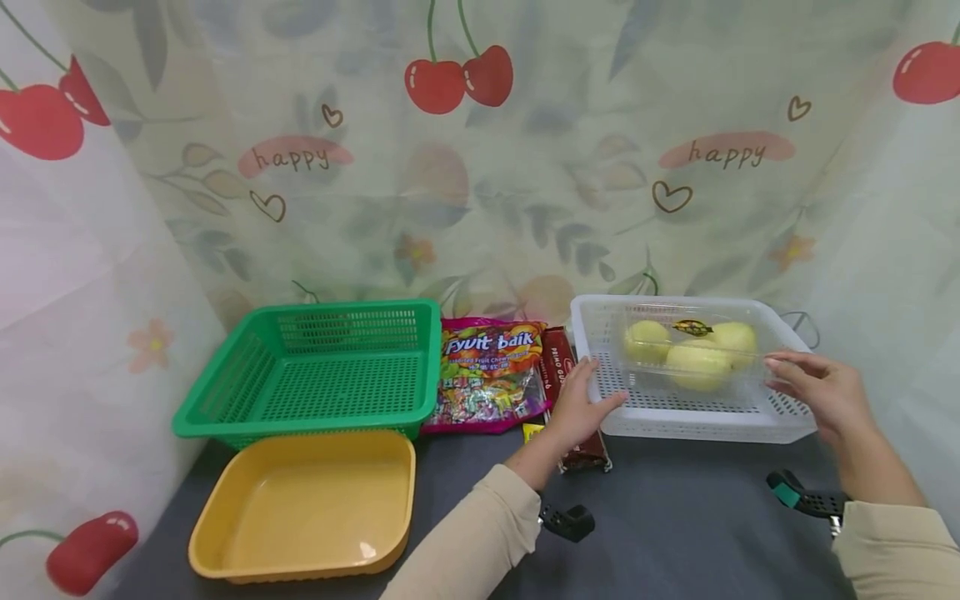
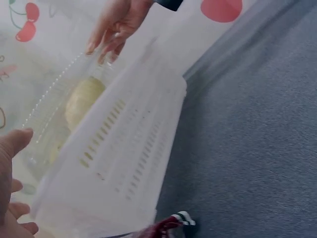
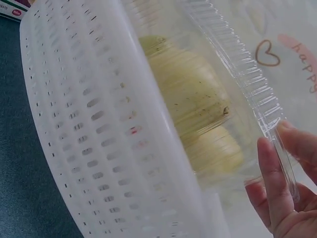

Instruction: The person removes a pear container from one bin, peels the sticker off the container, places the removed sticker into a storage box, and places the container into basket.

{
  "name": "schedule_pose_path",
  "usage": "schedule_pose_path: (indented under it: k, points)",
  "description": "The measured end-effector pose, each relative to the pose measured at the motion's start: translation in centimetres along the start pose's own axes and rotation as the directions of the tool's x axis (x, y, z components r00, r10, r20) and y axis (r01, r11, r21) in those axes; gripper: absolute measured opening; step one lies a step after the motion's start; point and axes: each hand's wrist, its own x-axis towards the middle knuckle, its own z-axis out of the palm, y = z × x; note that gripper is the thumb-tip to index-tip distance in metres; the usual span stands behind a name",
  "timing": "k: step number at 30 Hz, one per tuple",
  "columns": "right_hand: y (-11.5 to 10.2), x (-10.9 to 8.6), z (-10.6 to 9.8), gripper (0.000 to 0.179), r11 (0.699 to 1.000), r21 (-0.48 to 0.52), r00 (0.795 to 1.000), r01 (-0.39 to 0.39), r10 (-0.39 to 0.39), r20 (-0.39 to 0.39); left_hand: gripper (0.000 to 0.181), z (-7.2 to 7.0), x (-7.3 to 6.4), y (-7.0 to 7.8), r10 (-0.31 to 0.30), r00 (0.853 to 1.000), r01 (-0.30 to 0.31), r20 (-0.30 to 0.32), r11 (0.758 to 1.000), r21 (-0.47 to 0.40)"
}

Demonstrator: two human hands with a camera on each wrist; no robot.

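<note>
While the right hand (image 1: 828, 396) pinches the end of the clear plastic fruit box (image 1: 692, 327), partly inside the white basket (image 1: 697, 425), the left hand (image 1: 579, 407) hovers with fingers spread. Thin, slick walls probably flex; stiffer edges suit gripping.

Clear pack (image 3: 250, 87), pale yellow fruit (image 1: 697, 367), white basket (image 1: 697, 424), green basket (image 1: 345, 387), yellow-orange tray (image 1: 307, 508) (backdrop (image 1: 510, 242) cherry-printed).
</note>
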Motion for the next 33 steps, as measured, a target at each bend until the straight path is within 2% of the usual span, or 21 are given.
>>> schedule_pose_path:
  k: [7, 15, 19, 26, 33]
  points:
    - [-0.7, -0.5, 0.4, 0.009, 0.999, 0.004, 0.999, 0.039, -0.039, -0.007, 0.070, -0.4, 1.2, 1.8, 0.102, 0.995, -0.103, -0.015, 0.987, -0.122]
    - [-1.3, -1.0, 1.3, 0.013, 0.991, 0.087, 0.995, 0.098, -0.097, -0.014, 0.070, 0.4, 2.4, 3.6, 0.042, 0.999, -0.046, -0.024, 0.981, -0.188]
    - [-1.6, -1.4, 1.7, 0.013, 0.988, 0.106, 0.993, 0.115, -0.114, -0.008, 0.060, 0.7, 2.5, 3.8, 0.054, 0.998, -0.060, -0.032, 0.976, -0.211]
    - [-2.2, -2.3, 1.9, 0.013, 0.985, 0.116, 0.991, 0.130, -0.131, 0.001, 0.025, 0.7, 2.0, 4.2, 0.111, 0.990, -0.130, -0.091, 0.965, -0.228]
    - [-2.6, -3.2, 2.5, 0.017, 0.980, 0.113, 0.985, 0.161, -0.167, 0.049, 0.018, -0.2, 1.3, 4.4, 0.166, 0.975, -0.198, -0.147, 0.952, -0.234]
